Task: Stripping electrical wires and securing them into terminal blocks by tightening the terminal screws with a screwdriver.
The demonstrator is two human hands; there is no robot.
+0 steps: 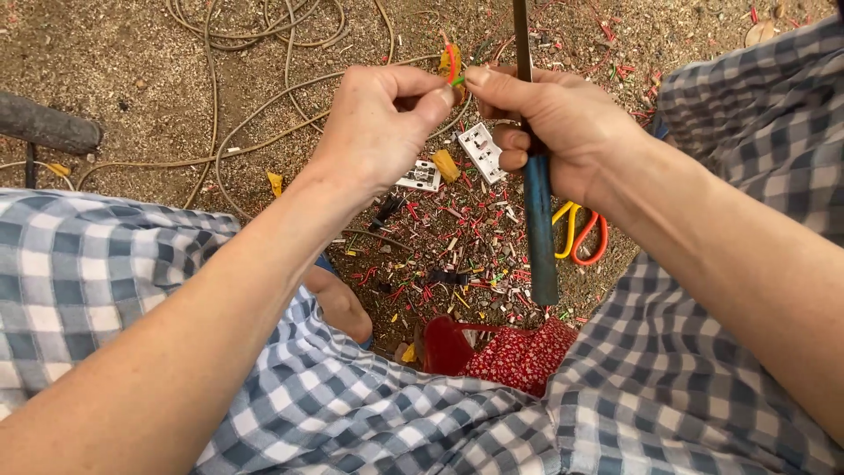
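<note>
Both hands are meeting at twelve o'clock: the left hand is pinching a bundle of red, yellow and green wires, while the right hand is pinching the same wires and clamping a blue-handled tool. White sockets are lying on the ground just below, among wire scraps.

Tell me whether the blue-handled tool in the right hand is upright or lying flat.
Roughly upright: the blue-handled tool runs top to bottom through the closed right hand, handle toward the camera, dark shaft pointing away.
</note>
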